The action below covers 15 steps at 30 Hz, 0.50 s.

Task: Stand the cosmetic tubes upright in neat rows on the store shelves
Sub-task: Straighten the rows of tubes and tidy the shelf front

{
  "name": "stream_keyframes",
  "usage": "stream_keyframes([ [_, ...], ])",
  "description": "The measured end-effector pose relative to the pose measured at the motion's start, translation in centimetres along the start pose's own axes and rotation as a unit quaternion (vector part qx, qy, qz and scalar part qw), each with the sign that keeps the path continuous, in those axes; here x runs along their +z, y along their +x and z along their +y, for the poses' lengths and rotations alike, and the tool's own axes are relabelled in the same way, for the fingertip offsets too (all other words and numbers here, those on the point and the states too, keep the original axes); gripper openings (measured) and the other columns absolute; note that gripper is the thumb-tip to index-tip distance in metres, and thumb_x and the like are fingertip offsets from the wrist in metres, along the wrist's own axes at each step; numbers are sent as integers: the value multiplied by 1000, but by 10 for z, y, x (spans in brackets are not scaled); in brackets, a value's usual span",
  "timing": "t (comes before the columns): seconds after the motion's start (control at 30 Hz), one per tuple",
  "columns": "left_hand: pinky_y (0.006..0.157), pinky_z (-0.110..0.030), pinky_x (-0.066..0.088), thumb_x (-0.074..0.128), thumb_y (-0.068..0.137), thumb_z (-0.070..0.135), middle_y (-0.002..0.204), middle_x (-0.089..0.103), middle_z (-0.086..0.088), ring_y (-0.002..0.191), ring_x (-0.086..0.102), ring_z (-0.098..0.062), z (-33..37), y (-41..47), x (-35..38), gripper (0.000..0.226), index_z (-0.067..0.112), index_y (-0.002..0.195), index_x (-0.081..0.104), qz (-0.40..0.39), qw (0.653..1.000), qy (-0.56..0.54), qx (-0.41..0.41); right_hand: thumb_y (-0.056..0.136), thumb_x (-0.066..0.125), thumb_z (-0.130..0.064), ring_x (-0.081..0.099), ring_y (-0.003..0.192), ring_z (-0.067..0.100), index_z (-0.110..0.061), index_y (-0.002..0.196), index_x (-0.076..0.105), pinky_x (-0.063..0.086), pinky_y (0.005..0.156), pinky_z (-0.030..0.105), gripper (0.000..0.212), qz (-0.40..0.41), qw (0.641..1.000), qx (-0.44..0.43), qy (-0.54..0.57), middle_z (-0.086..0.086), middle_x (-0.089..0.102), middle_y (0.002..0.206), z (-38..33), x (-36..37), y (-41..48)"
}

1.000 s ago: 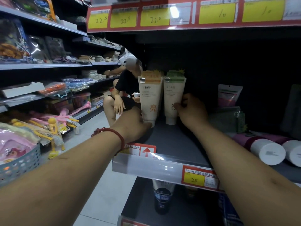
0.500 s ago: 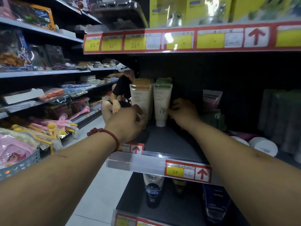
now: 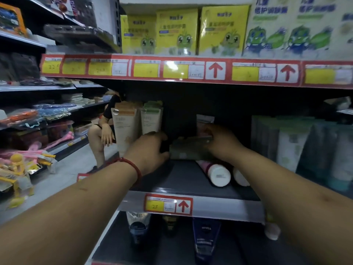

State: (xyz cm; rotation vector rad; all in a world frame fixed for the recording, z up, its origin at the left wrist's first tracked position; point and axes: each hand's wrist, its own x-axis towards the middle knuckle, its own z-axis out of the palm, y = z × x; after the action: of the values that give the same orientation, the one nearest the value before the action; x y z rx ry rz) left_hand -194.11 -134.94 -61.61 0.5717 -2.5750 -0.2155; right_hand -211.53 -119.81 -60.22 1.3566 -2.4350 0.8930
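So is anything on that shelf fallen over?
Yes. Two pink tubes lie on their sides on the shelf, white caps facing out, while the cream tubes at the left stand upright. The green packet, held between the left hand and right hand, also lies sideways.

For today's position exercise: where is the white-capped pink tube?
In the head view, the pink tube lies on the middle shelf, right of centre, near the right hand.

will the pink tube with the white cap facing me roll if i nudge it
Likely: the pink tube lies on its side, cap round, so it may roll. Stood on that flat cap it probably stays up.
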Motion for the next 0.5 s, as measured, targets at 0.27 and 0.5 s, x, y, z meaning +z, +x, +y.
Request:
stream_keyframes([
  [0.27, 86, -36, 52, 62, 91, 37, 124, 64, -8, 109, 62, -29, 15, 34, 60, 45, 20, 133, 58, 18, 997, -25, 70, 85, 70, -13, 62, 96, 25, -8, 107, 65, 54, 92, 45, 24, -32, 976, 172, 131, 5, 59, 94, 32, -2, 7],
  [0.5, 81, -42, 42, 73, 82, 37, 121, 60, -12, 105, 56, -39, 6, 32, 84, 56, 21, 134, 61, 127, 986, 74, 73, 89, 67, -22, 65, 84, 22, -12, 92, 66, 57, 84, 38, 11, -60, 942, 243, 225, 10, 66, 91, 40, 5, 26],
])
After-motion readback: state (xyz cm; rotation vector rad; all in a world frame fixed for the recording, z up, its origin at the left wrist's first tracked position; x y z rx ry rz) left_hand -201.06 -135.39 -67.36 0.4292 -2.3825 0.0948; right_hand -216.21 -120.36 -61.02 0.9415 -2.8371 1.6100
